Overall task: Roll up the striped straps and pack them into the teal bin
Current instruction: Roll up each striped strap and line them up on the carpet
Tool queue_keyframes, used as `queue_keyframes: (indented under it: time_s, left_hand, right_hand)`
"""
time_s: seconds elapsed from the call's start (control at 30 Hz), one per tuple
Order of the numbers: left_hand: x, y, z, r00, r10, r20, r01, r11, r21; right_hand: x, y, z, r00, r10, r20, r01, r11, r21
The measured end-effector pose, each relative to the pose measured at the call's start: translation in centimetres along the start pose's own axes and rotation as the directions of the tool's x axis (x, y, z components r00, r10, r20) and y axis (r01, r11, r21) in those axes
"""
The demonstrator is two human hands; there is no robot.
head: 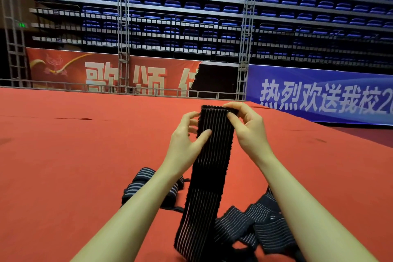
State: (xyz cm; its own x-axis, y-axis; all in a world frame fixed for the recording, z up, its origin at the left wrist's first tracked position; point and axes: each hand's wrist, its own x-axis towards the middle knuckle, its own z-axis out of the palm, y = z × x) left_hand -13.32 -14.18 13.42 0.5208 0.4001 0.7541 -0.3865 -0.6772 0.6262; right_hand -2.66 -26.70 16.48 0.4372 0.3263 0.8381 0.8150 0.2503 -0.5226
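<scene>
A black strap with thin white stripes (pixel 209 176) hangs stretched in front of me, its top end folded over. My right hand (pixel 246 127) pinches that folded top end. My left hand (pixel 187 136) grips the strap's left edge just below, thumb laid across the front. The strap's lower end trails down to the red carpet. Rolled striped straps (pixel 140 185) lie on the carpet behind my left forearm. More loose striped straps (pixel 255 225) lie crumpled under my right forearm. No teal bin is in view.
I face a wide red carpeted floor (pixel 74 155) bounded by a low metal railing (pixel 106 88). Beyond stand red and blue banners (pixel 319 93), metal truss posts and tiers of blue seats.
</scene>
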Motion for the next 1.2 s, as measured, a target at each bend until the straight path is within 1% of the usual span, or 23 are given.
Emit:
queue_keyframes:
  time_s: [0.13,0.27,0.37,0.5,0.57,0.63,0.7,0.77,0.87,0.93,1.0,1.2]
  left_hand:
    - [1.5,1.5,-0.7,0.998,0.053,-0.036,-0.055,0.996,-0.064]
    - [1.9,1.5,-1.2,0.997,0.075,0.003,-0.074,0.995,-0.06]
    - [1.7,1.0,-1.5,0.998,0.044,0.039,-0.039,0.993,-0.114]
    - [1.7,0.7,-2.0,0.992,-0.022,0.122,0.048,0.975,-0.215]
    - [1.7,0.4,-2.3,0.982,-0.043,0.184,0.087,0.967,-0.238]
    - [1.5,0.1,-2.6,0.969,-0.051,0.242,0.119,0.953,-0.277]
    - [1.1,-0.3,-3.0,0.962,-0.049,0.269,0.14,0.933,-0.331]
    - [0.8,-0.3,-3.4,0.958,-0.041,0.283,0.148,0.918,-0.368]
    - [0.8,-0.1,-3.6,0.962,-0.025,0.273,0.123,0.93,-0.347]
    - [0.9,0.0,-3.8,0.968,-0.026,0.251,0.108,0.942,-0.319]
    - [1.0,-0.1,-4.0,0.969,-0.031,0.246,0.114,0.937,-0.33]
    - [0.7,-1.4,-3.7,0.969,-0.126,0.21,0.182,0.945,-0.273]
  right_hand:
    - [-0.3,-0.1,0.2,0.999,-0.006,0.054,0.003,0.999,0.051]
    - [-0.7,0.3,0.3,0.997,0.039,0.059,-0.044,0.995,0.09]
    - [-0.9,0.6,0.0,0.99,0.108,0.086,-0.121,0.978,0.17]
    - [-1.0,0.5,-0.5,0.964,0.15,0.22,-0.207,0.942,0.265]
    - [-1.2,0.6,-0.6,0.952,0.179,0.249,-0.25,0.923,0.291]
    - [-1.5,1.0,-0.5,0.944,0.195,0.268,-0.272,0.917,0.29]
    - [-1.8,1.3,-0.4,0.935,0.2,0.293,-0.288,0.911,0.295]
    - [-1.9,1.3,-0.2,0.93,0.204,0.305,-0.307,0.887,0.344]
    - [-1.9,1.5,0.4,0.928,0.239,0.285,-0.346,0.836,0.425]
    - [-1.8,1.7,0.5,0.927,0.255,0.275,-0.356,0.829,0.432]
    - [-1.8,1.7,0.3,0.922,0.259,0.289,-0.368,0.819,0.44]
    - [-2.5,1.8,0.4,0.93,0.21,0.302,-0.318,0.872,0.372]
